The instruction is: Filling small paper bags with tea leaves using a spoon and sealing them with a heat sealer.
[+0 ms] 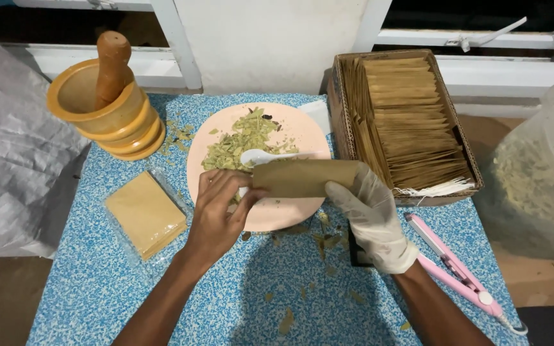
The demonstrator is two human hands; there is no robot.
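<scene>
Now, brown paper sachet (306, 177) pinched between both hands over pink plate (302, 134), left hand (220, 211) bare, right hand (372, 214) gloved

On the table (97, 282), the plate (302, 131) sits in the middle toward the back, with the dried leaves (242, 144) and a spoon (258, 156) on it. Behind and left of the plate stands the mortar (107, 112) with the pestle (111, 64) in it. Left of the plate, nearer the front, lies a packet of paper bags (145, 214). Right of the plate stands the box (463, 154) with envelopes (411, 122) upright in it. In front of the box, at the right edge, lies the sealer (456, 269). Over the plate's front, the left hand (219, 214) and right hand (373, 214) hold an envelope (306, 177) between them.
</scene>
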